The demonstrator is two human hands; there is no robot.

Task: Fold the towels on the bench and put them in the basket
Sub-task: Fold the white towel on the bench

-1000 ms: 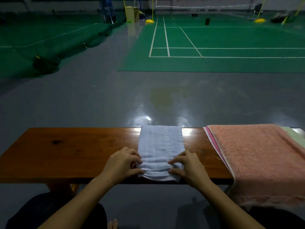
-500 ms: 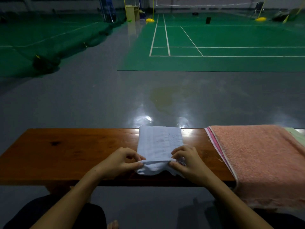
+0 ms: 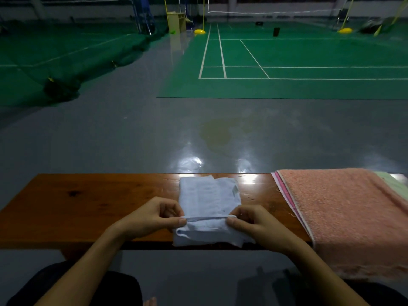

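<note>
A small white towel point(image 3: 207, 199) lies on the wooden bench point(image 3: 88, 206), partly folded, its near end hanging a little over the front edge. My left hand point(image 3: 152, 217) pinches the left corner of a raised fold of the towel. My right hand point(image 3: 254, 224) pinches the right corner of the same fold. The fold edge runs taut between my two hands, lifted slightly above the lower layer. No basket is in view.
A pink towel point(image 3: 344, 215) drapes over the bench's right end, on top of a striped cloth edge point(image 3: 284, 195) and a pale green towel point(image 3: 393, 186). Beyond the bench lie a grey floor point(image 3: 132, 133) and green badminton courts point(image 3: 287, 58).
Both hands have pinched the towel's near end and lifted it up and forward over the flat part, making a fold. The far end of the towel has shifted and rumpled slightly.
</note>
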